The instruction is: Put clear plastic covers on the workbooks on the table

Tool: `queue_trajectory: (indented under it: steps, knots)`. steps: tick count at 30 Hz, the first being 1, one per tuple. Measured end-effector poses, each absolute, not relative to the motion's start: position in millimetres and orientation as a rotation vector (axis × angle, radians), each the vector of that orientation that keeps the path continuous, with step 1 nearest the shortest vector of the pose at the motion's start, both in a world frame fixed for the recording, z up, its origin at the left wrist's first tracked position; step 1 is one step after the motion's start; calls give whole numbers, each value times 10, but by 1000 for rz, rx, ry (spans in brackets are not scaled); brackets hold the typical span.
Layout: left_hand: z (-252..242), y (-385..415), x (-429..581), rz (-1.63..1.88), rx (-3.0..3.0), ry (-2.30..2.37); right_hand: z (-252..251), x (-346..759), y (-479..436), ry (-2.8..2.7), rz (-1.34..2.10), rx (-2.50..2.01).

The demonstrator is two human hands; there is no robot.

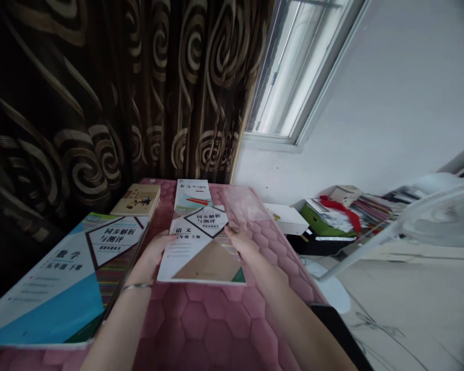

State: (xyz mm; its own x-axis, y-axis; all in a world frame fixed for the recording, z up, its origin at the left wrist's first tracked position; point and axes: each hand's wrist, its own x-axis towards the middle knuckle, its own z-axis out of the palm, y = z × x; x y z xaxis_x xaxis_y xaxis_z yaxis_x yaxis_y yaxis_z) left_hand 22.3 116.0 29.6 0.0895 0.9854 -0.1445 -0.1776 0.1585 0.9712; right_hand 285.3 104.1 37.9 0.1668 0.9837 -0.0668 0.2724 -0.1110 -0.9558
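Both my hands hold a white and tan workbook (201, 252) by its two sides, cover up, above the pink table cover. My left hand (159, 251) grips its left edge and wears a thin bracelet at the wrist. On the opposite edge my right hand (239, 241) has its fingers closed, the thumb on the cover. Behind the workbook lies a white booklet (192, 193) with red pencils pictured on it; its lower part is hidden. To the left, a blue and white workbook (58, 288) rests on top of a stack.
A small tan book (136, 200) lies behind the left stack, near a dark patterned curtain (170, 93). The pink hexagon-quilted cover (212, 319) spreads over the table. At right are a white box (288, 219), a black bin of papers (320, 243) and a white fan (441, 216).
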Motion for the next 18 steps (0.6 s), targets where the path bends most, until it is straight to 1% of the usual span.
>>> queue_trajectory:
  steps: [2,4,7,10,13,18]
  knots:
    - [405,1130,270,1164,1027,1042,446,2869,979,-1367,745,-1521]
    - [481,1094,302,1297,1119,1045,482,2904,909,-1485,460,-1510]
    - [485,1045,322,1474,1296,1097,442,2963,819,-1565,219,-1584]
    - [364,1009,311,1510,1363,1086,307,2985,759,-1608,117,-1703]
    - [234,992,285,1532,1366,1079,189,2963,718,-1631,87,-1776]
    - [271,1029,281,1564,1469,1205,237,2918,720,-1602,87,-1754]
